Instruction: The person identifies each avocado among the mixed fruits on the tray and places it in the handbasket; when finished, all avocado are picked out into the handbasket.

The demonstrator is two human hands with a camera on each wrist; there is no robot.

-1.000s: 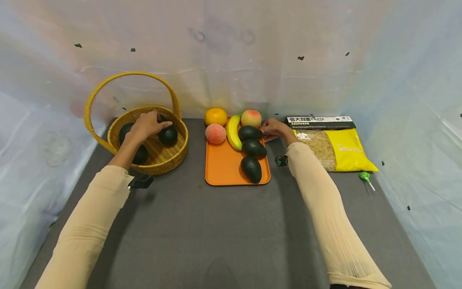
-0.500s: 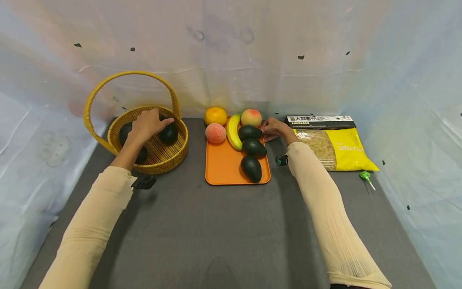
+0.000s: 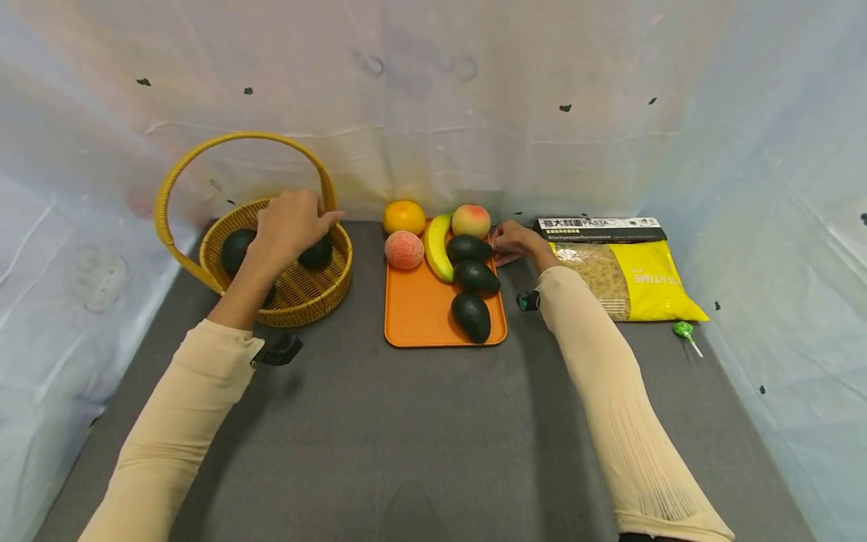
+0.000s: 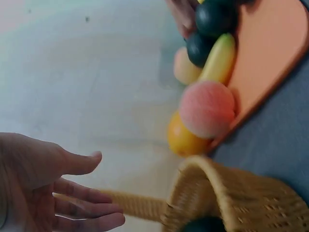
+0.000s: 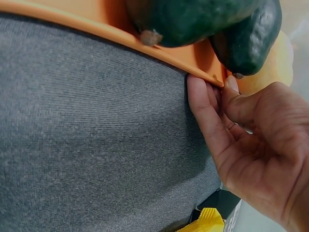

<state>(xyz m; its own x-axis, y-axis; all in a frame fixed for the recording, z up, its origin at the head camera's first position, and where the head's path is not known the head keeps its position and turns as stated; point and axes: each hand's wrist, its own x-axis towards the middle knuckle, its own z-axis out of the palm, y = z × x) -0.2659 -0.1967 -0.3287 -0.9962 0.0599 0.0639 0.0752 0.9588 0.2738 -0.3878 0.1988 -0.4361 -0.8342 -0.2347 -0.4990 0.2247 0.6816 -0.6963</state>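
Note:
Over the yellow wicker basket (image 3: 305,309) my left hand (image 3: 290,226) is raised, holding nothing, its fingers extended in the left wrist view. Dark green avocados lie in the basket, one at the left (image 3: 237,251) and another at the right (image 3: 316,254), partly behind the hand. My right hand (image 5: 260,140) pinches the right rim of the orange tray (image 3: 416,320), thumb above and fingers at the underside. Several avocados (image 3: 471,316) lie along the tray's right side, with a banana (image 3: 439,248), a peach (image 3: 471,221), a pink round fruit (image 3: 404,250) and an orange (image 3: 404,217) toward the back.
Right of the tray lie a black pasta box (image 3: 599,229), a yellow pasta bag (image 3: 653,282) and a green lollipop (image 3: 684,330). Behind the grey table (image 3: 413,421) hangs a pale sheet (image 3: 447,113). The basket's tall handle (image 3: 250,137) arches above it.
My left hand has risen from the right-hand avocado in the basket and moved slightly right, leaving the avocado there. The right hand stays at the tray rim.

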